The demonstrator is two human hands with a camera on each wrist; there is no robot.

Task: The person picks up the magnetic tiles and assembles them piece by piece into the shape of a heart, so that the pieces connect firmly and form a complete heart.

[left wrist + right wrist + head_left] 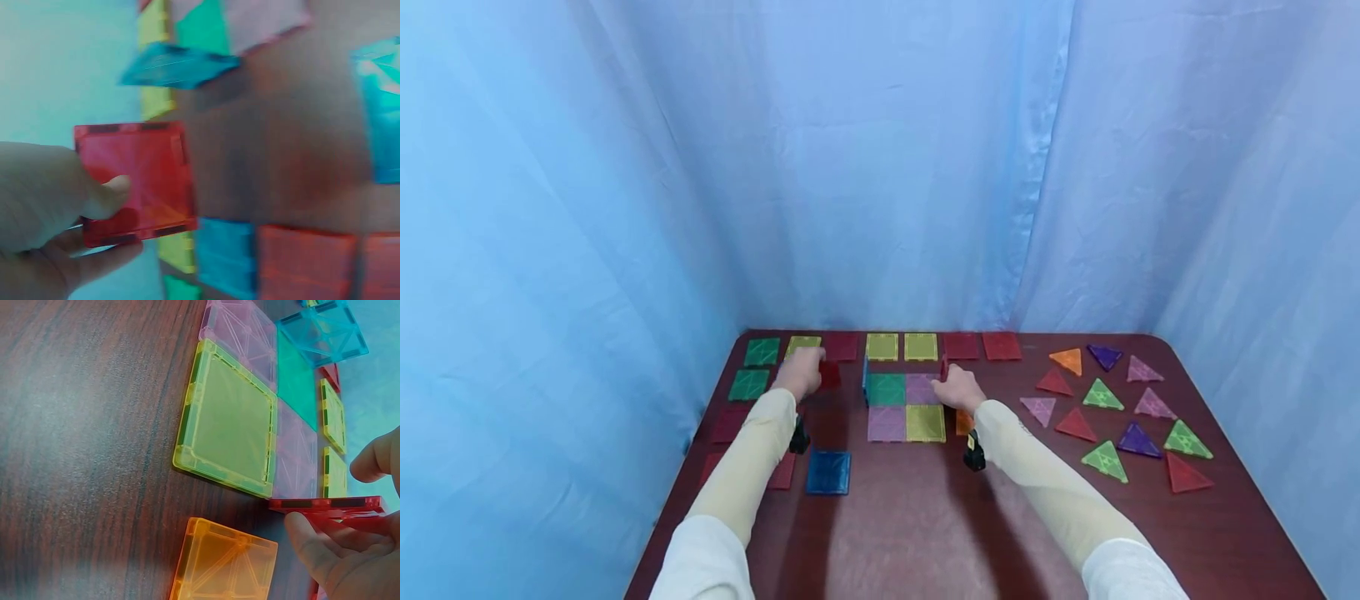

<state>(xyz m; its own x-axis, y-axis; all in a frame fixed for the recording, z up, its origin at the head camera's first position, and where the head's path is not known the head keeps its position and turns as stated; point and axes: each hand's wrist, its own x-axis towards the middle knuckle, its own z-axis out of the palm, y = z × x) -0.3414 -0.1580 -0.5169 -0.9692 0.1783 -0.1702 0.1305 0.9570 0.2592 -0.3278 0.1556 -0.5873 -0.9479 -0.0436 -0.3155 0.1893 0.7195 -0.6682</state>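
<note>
the left hand (801, 372) pinches a red square tile (140, 178), thumb flat on one face and fingers behind it. the grip takes only one side, probably so the remaining edges stay free to meet another tile. this tile seems lifted off the table (895, 517), left of the blue upright tile (866, 382). its broad face is turned toward the left wrist camera; being square, it has no long axis.

the right hand (961, 388) is at a red upright tile (328, 505), thumb and fingers spread on opposite sides of it. the forefinger touches it, while the thumb tip shows a gap, so the fingers likely just steady it. whether the hidden fingers press cannot be told. the tile stands on edge by the outer side of a purple tile (922, 388), its face turned sideways toward the blue upright one across the block.

that block lies flat: green (887, 389), two purple and yellow (926, 423) tiles edge to edge, seemingly as a base. an orange tile (228, 562) lies just beside it.
</note>
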